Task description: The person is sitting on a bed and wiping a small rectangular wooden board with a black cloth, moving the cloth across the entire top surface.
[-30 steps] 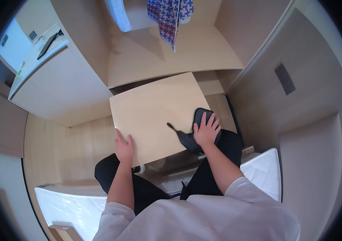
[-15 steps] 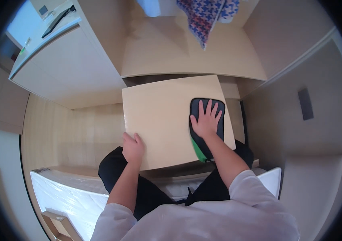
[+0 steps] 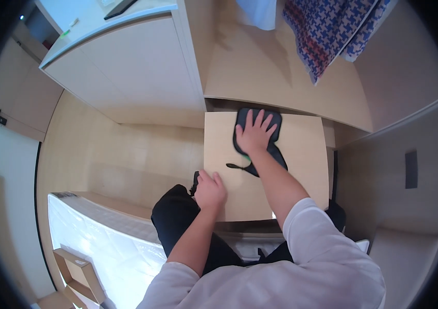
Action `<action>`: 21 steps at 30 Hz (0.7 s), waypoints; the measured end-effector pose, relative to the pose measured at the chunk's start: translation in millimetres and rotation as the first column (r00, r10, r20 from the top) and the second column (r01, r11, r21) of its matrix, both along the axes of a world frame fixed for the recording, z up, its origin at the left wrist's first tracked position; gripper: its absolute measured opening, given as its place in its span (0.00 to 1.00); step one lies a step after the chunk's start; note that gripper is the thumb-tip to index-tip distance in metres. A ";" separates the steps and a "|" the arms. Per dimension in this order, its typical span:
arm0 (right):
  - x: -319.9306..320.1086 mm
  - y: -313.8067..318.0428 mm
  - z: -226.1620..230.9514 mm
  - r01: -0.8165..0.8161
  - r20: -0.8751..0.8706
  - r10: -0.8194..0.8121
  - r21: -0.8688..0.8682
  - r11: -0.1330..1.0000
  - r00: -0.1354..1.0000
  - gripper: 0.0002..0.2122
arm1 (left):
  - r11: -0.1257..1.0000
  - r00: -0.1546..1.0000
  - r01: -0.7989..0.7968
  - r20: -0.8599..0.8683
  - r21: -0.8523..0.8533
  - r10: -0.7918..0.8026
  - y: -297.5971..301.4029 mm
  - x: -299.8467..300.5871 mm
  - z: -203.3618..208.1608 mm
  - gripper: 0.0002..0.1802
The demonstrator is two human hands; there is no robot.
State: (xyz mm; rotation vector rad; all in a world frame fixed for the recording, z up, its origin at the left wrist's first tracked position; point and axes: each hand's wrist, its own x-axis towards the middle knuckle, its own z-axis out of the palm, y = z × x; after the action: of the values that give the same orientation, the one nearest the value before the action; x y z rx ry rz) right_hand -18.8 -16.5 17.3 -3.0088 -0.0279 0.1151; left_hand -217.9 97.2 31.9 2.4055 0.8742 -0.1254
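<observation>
A light wood panel point(image 3: 301, 149) rests across my lap, in front of a wardrobe. My right hand point(image 3: 255, 138) lies flat with spread fingers on a dark, padded cloth-like pad point(image 3: 279, 156) near the panel's far edge. The pad looks pinched in the middle, with a trace of green at its side and a small black strap loop point(image 3: 234, 166). My left hand point(image 3: 211, 191) is closed on the panel's left edge near its front corner, thumb on top. The fingers under the edge are hidden.
Beyond the panel is an open wardrobe floor point(image 3: 260, 72) with a patterned cloth point(image 3: 327, 36) hanging over it. A cabinet point(image 3: 131, 67) stands at the far left. A plastic-wrapped mattress point(image 3: 111, 237) and a cardboard box point(image 3: 80, 273) lie at the near left.
My right hand has slid the pad from the panel's right side to its far left-middle, and the pad has bent. The left hand stays at the left edge. The whole view has shifted.
</observation>
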 end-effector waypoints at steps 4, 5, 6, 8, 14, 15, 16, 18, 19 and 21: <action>-77.7 29.2 -6.9 -0.206 0.055 0.201 0.102 0.973 0.978 0.39 | 1.000 1.000 -0.004 0.003 -0.024 0.004 14.1 -5.6 -6.7 0.29; -99.4 27.7 -8.5 -0.235 0.063 0.229 0.116 0.965 0.971 0.39 | 0.999 0.999 -0.016 0.028 -0.049 0.017 13.4 -4.4 -8.5 0.30; -121.8 24.7 -6.7 -0.263 0.043 0.260 0.129 0.956 0.965 0.39 | 0.997 0.998 -0.030 0.049 -0.072 0.033 13.5 -5.0 -12.6 0.31; -162.8 21.1 -5.4 -0.315 0.040 0.313 0.151 0.937 0.949 0.39 | 0.996 0.991 -0.048 0.125 -0.069 0.056 17.3 -4.1 -26.0 0.32; -266.6 -9.3 5.5 -0.354 -0.032 0.363 0.155 0.922 0.931 0.39 | 0.955 0.944 -0.008 0.313 -0.295 0.105 19.8 -13.7 -29.9 0.32; -277.1 -11.7 8.7 -0.372 -0.027 0.379 0.136 0.918 0.925 0.39 | 0.956 0.942 -0.007 0.319 -0.292 0.105 21.1 -19.0 -32.4 0.32; -286.1 -13.2 12.0 -0.389 -0.023 0.395 0.118 0.913 0.919 0.39 | 0.986 0.853 0.045 0.521 -0.160 0.045 23.4 -25.3 -34.6 0.32; -297.7 -22.9 19.4 -0.418 -0.051 0.433 0.178 0.891 0.900 0.38 | 0.997 0.723 0.069 0.690 -0.018 -0.038 14.7 -40.0 -32.6 0.32; -302.1 -40.5 17.4 -0.422 -0.071 0.447 0.227 0.878 0.892 0.36 | 0.990 0.698 0.117 0.703 0.080 -0.139 -6.3 -54.2 -23.9 0.32; -285.8 -78.0 6.9 -0.336 0.059 0.356 0.502 0.797 0.933 0.31 | 0.952 0.691 0.241 0.656 0.188 -0.305 -39.9 -85.9 -8.6 0.35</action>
State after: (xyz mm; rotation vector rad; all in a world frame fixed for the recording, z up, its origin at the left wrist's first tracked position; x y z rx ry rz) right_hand -304.6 -94.5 24.1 -2.4378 -0.5250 0.1707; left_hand -303.8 57.3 23.2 2.3594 0.1688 0.6684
